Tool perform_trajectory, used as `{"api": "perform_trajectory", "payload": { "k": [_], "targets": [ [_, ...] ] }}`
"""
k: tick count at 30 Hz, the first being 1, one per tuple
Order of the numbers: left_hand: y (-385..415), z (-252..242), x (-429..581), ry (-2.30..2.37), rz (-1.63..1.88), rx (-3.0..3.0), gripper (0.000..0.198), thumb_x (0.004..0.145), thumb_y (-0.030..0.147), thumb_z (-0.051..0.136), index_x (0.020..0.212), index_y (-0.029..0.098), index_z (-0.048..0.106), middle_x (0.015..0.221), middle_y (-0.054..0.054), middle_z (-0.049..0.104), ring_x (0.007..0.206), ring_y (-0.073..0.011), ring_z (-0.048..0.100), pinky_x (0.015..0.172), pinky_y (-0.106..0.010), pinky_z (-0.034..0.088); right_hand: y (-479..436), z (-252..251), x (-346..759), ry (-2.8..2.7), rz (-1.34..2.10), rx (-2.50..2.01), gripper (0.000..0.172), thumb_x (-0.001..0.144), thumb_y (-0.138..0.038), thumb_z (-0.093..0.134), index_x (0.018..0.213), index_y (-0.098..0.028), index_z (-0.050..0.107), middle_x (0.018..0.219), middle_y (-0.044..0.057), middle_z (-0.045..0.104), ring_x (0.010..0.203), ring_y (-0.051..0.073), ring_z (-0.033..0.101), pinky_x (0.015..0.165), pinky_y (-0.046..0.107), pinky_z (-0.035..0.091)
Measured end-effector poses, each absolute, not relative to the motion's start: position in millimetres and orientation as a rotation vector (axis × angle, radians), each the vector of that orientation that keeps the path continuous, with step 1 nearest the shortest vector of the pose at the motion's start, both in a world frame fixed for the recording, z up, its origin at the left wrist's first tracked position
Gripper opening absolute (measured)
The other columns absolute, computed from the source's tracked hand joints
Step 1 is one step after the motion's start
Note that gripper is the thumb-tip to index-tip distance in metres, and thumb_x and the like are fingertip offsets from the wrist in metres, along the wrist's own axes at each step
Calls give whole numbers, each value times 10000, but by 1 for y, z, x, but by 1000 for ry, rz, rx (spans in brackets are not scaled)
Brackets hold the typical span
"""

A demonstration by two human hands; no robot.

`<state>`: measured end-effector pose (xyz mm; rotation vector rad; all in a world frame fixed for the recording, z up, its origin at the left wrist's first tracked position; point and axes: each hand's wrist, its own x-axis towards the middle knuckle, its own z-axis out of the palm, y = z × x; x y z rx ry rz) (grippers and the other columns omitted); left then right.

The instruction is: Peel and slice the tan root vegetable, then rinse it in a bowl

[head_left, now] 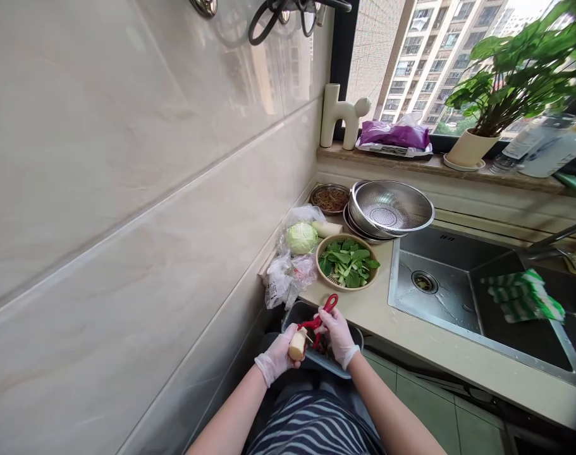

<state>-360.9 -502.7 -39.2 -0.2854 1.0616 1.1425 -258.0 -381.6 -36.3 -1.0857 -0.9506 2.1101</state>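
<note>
Over a grey bin (332, 365) at the counter's front edge, both my hands work in clear gloves. My left hand (277, 355) is wrapped round a short, pale root vegetable (297, 346), its blunt end towards me; the exact kind I cannot make out. In my right hand (336, 332) is a red peeler (329, 304), its looped handle end pointing up and away, its head against or close beside the vegetable. Dark scraps lie in the bin, partly hidden by my hands.
Behind the bin, a basket (322, 273) holds leafy greens. Left of it are a cabbage (301, 238), a pale long vegetable (328, 229) and plastic bags (279, 281). Steel colanders (413, 221) stand behind, beside a sink (446, 316) with a striped cloth (522, 297). A tiled wall (150, 284) borders the left.
</note>
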Motion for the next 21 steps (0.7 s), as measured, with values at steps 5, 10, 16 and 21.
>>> {"api": "perform_trajectory", "payload": {
  "k": [5,10,16,21],
  "targets": [
    [-504,-33,-362,919,1212,-337,429,847,573,456,918,162,559,708,-43,636,499,-144,585,429,-229,415,-380,-28,-256,-937,2029,-1124,356,633,-457,761,794,-202,571,669,-17,646,555,111,565,461,201,392],
    [-497,-33,-358,914,1364,-531,320,844,479,528,847,161,562,619,-14,617,486,-125,579,470,-222,436,-390,-16,-252,-899,2188,-1052,336,656,-448,748,807,-203,575,677,-16,646,518,91,519,434,194,316],
    [-489,-35,-347,950,1387,-486,274,868,404,510,824,142,579,620,-28,642,484,-131,598,422,-206,399,-402,-18,-252,-877,2308,-1004,356,651,-426,753,852,-195,571,651,-21,635,443,51,427,410,175,239],
    [-496,-30,-344,948,1350,-438,306,881,439,486,825,150,571,584,-10,616,417,-106,549,385,-188,359,-393,-27,-253,-902,2258,-1045,364,630,-445,756,820,-195,572,647,-19,643,408,48,394,403,188,247]
  ]
}}
